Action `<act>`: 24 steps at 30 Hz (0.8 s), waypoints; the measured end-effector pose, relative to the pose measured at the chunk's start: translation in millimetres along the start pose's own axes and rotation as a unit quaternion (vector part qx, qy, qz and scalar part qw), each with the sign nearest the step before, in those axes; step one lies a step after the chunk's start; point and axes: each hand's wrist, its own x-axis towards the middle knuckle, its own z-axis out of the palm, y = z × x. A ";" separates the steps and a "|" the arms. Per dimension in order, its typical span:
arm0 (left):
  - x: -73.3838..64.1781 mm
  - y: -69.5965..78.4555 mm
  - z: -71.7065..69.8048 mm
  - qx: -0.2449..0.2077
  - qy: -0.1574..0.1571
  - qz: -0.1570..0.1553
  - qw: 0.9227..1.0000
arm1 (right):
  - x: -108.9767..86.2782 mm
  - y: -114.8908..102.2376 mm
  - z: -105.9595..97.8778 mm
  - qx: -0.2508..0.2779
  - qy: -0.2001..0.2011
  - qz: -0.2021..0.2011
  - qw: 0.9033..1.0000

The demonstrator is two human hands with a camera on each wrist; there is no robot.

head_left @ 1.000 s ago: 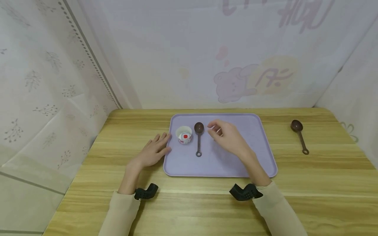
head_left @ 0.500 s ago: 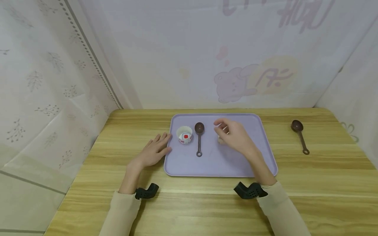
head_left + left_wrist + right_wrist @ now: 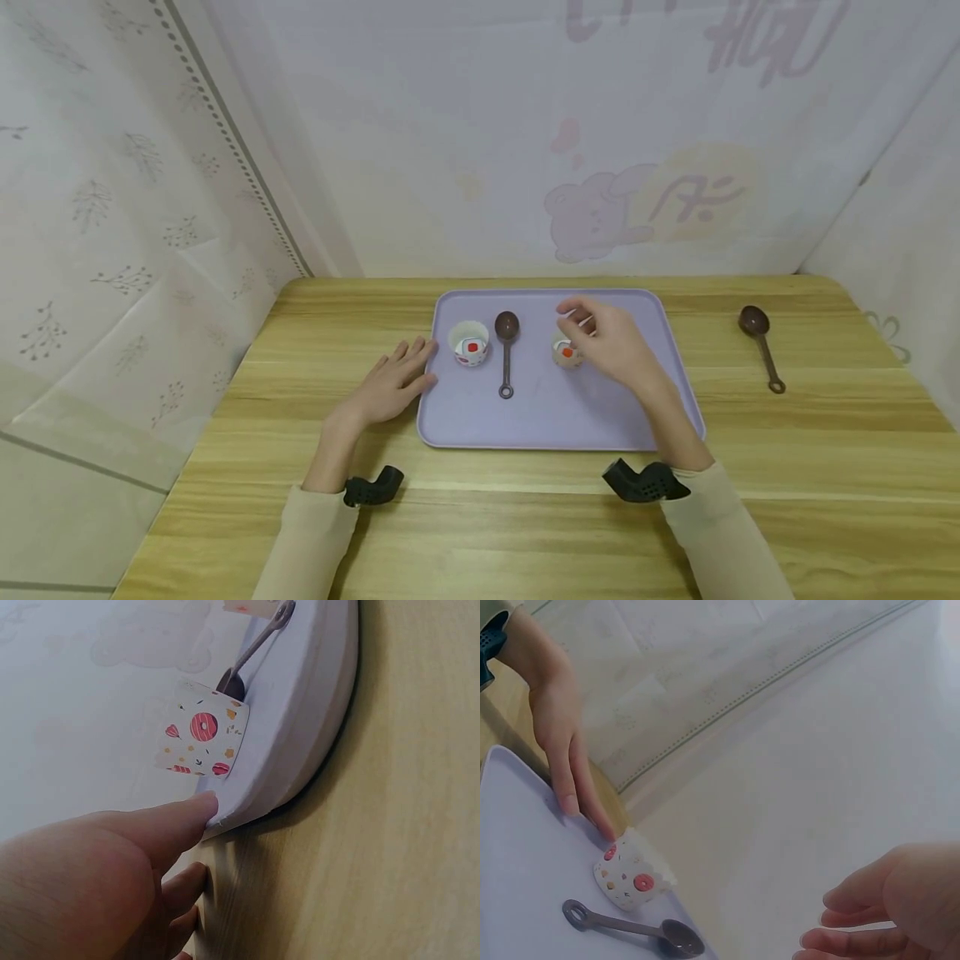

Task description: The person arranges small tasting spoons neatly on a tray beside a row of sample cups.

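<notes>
My left hand lies flat with straight fingers at the left edge of a lilac tray; in the left wrist view its thumb touches the tray rim. Inside that edge stands a white paper cup printed with doughnuts. A brown measuring spoon lies beside it, bowl toward the back. Farther right is a second printed paper cup, partly hidden behind my right hand. That hand hovers above the tray with relaxed fingers, and nothing shows between them in the right wrist view.
Another brown measuring spoon lies on the wooden table, right of the tray. Patterned cloth hangs behind the table and along both sides. A black wrist mount sits on each sleeve.
My right hand has moved right, away from the spoon on the tray, and the second cup has come into sight from behind it. The left hand has stayed in place.
</notes>
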 end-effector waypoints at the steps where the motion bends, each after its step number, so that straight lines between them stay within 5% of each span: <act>1: 0.1 0.1 0.0 -0.001 0.001 0.001 1.000 | 0.0 0.9 -1.0 -0.001 0.003 -0.001 1.000; 24: -0.4 1.3 -0.3 -0.002 0.003 0.004 1.000 | -2.7 16.3 -24.4 0.034 0.059 -0.007 0.998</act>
